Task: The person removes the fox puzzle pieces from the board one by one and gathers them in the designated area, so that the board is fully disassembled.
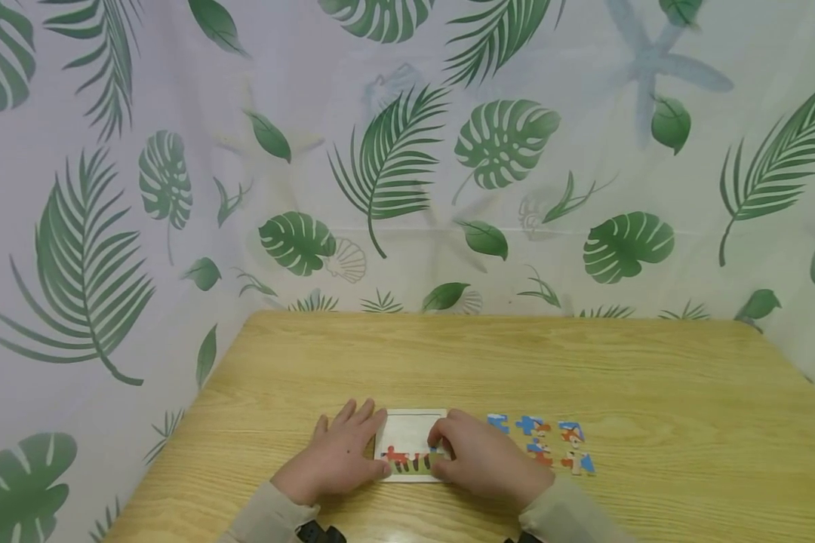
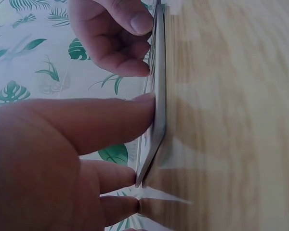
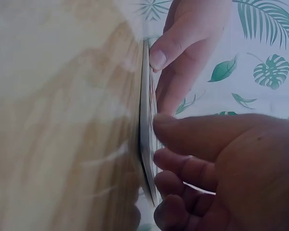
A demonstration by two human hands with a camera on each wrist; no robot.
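Observation:
A small white-framed puzzle tray (image 1: 413, 413) lies on the table, its lower part filled by a strip of joined puzzle pieces (image 1: 405, 461) in red, green and dark stripes. My left hand (image 1: 342, 456) rests at the tray's left edge with fingers spread, the thumb touching the lower left corner. Over the right side, my right hand (image 1: 485, 456) pinches a puzzle piece (image 1: 433, 450) showing a bit of blue; the fingers hide most of it. In the right wrist view, the thumb and curled fingers (image 3: 183, 166) of that hand meet the tray (image 3: 145, 106).
Several loose puzzle pieces (image 1: 573, 431) in blue, orange and white lie right of my right hand. The wooden table (image 1: 516, 362) reaches back to a leaf-printed cloth (image 1: 407, 181) hanging behind it and at the sides.

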